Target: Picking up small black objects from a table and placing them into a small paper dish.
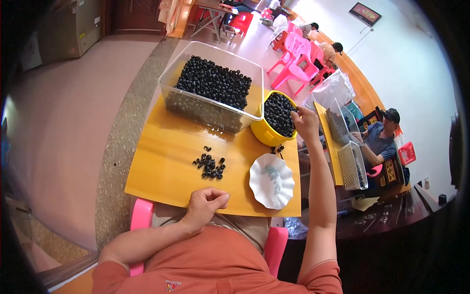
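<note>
My right hand [307,123] is at the right rim of a yellow tub [267,133]. Its fingers are drawn together beside the small black ring-shaped pieces [279,113] that fill the tub; whatever they grip is hidden. Close to the table's front edge, my left hand [207,207] is closed, thumb against the curled fingers, and I cannot make out anything in it. Ahead of it lies a loose pile of the same black pieces [211,169]. A white scalloped plate [258,189] to the right carries small pale-blue clear bits [272,172].
A large clear plastic bin [205,105] of black pieces stands at the table's far side. A few black pieces [277,149] lie between tub and plate. To the right, a co-worker [383,139] sits behind another table with a white perforated basket [350,169]. Pink chairs [296,59] stand farther back.
</note>
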A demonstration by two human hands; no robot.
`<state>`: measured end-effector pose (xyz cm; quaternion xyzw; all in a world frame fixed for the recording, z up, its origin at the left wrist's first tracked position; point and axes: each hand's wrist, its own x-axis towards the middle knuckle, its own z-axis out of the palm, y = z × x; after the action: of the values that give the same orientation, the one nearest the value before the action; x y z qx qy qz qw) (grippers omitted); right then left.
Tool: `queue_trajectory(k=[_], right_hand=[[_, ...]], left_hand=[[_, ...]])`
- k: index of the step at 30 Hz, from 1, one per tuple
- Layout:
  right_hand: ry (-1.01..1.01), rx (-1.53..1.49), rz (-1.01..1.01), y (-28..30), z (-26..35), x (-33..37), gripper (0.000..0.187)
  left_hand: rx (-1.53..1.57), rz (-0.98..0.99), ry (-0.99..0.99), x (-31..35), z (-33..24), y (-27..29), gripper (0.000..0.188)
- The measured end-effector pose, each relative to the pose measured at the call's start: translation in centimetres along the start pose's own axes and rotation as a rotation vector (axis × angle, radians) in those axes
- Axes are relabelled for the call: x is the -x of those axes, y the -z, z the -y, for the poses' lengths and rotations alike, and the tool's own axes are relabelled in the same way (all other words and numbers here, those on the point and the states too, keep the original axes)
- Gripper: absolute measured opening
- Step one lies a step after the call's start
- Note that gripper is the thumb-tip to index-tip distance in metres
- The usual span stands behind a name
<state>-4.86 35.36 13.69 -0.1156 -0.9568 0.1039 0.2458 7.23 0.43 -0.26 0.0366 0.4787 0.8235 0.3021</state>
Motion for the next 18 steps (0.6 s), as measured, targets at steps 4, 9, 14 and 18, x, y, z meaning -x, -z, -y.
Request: queue_trajectory(k=[4,9,14,18], right_hand=[[-0.014,0.081,-0.047,-0.8,0.6,-1.6,0.034],[0.031,-0.079,-0.157,-1.3,0.6,0.2,0.024],[0.296,-0.294,-0.114,-1.1,5.4,6.9,0.013],[0.334,-0.547,0.170,-2.4,9.4,12.3,0.017]], left_hand=[[-0.012,0.003,0.009,0.2,-0.1,0.1,0.013],[-0.003,0.020,-0.016,0.0,0.2,0.4,0.012],[-0.052,0.039,-0.021,0.0,0.0,0.0,0.012],[-0.108,0.074,-0.036,0.1,0.2,0.0,0.014]])
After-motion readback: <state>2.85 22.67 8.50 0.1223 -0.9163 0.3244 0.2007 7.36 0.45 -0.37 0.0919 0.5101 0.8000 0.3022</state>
